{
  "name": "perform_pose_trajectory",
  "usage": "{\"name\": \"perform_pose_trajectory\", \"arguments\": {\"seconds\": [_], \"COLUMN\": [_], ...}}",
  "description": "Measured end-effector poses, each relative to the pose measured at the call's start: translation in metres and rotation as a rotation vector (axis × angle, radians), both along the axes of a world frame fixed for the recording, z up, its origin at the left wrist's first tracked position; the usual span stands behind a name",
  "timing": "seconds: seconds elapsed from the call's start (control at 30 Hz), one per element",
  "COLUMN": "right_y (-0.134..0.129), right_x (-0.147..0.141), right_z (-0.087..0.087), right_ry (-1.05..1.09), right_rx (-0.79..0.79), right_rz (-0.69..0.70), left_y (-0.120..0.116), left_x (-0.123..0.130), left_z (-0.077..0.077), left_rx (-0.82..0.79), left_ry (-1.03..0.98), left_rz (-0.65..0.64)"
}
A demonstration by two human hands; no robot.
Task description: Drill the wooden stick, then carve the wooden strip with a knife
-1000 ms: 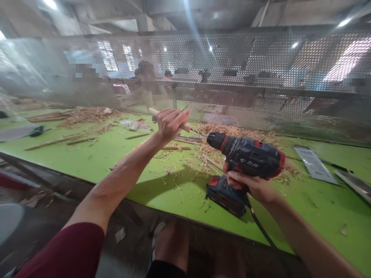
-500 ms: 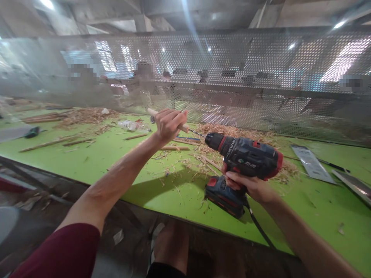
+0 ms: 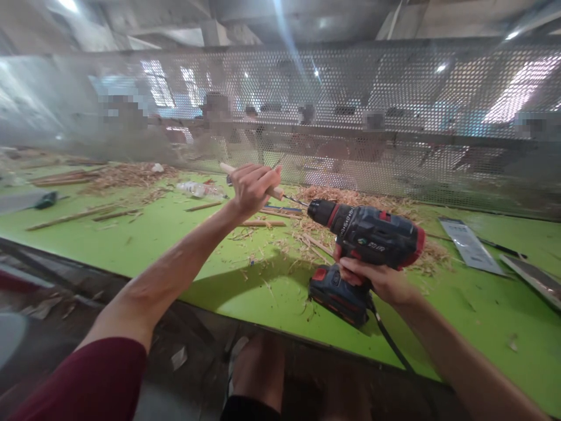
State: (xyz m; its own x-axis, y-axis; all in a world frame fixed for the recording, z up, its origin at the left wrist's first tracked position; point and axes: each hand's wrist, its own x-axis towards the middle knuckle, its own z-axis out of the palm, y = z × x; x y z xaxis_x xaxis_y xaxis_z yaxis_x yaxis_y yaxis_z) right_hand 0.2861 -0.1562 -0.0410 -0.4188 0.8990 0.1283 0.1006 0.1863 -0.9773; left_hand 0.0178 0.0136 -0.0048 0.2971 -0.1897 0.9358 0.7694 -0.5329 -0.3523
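Observation:
My left hand (image 3: 253, 186) is closed around a pale wooden stick (image 3: 275, 192), holding it above the green table. From the stick's near right end a thin drill bit (image 3: 294, 200) runs to the chuck of a dark blue and red cordless drill (image 3: 372, 234); how deep its tip sits in the wood cannot be made out. My right hand (image 3: 362, 273) is wrapped round the drill's handle, with the battery low over the table and a black strap hanging below. Curly wood shavings (image 3: 350, 196) lie behind the drill.
On the green table (image 3: 175, 257) are thin wooden sticks (image 3: 72, 216), a clear plastic bottle (image 3: 200, 190) and another heap of shavings (image 3: 127, 178). At right lie a flat packet (image 3: 471, 245) and a blade-like piece (image 3: 534, 280). A perforated metal screen (image 3: 394, 146) stands behind, with people beyond.
Hardly anything differs. Both hands, the stick and the drill appear slightly further left, as does the whole scene. The grips stay the same.

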Motion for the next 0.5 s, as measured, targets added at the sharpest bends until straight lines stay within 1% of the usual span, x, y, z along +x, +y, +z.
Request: {"name": "perform_pose_trajectory", "arguments": {"seconds": [0.17,0.3,0.5], "right_y": [-0.0012,-0.0008,0.0017], "right_x": [-0.0014,-0.001,-0.0006], "right_z": [0.004,0.0017,-0.0016], "right_ry": [-0.001,0.011,0.013], "right_rx": [-0.008,-0.002,0.018], "right_rz": [0.008,-0.004,-0.008], "left_y": [-0.0001,0.0006,0.0024], "left_x": [0.0002,-0.0008,-0.0018], "left_z": [0.0002,0.0003,-0.0011], "left_rx": [0.004,-0.024,-0.056], "left_ry": [0.006,0.016,0.018], "left_rz": [0.0,-0.003,-0.079]}}
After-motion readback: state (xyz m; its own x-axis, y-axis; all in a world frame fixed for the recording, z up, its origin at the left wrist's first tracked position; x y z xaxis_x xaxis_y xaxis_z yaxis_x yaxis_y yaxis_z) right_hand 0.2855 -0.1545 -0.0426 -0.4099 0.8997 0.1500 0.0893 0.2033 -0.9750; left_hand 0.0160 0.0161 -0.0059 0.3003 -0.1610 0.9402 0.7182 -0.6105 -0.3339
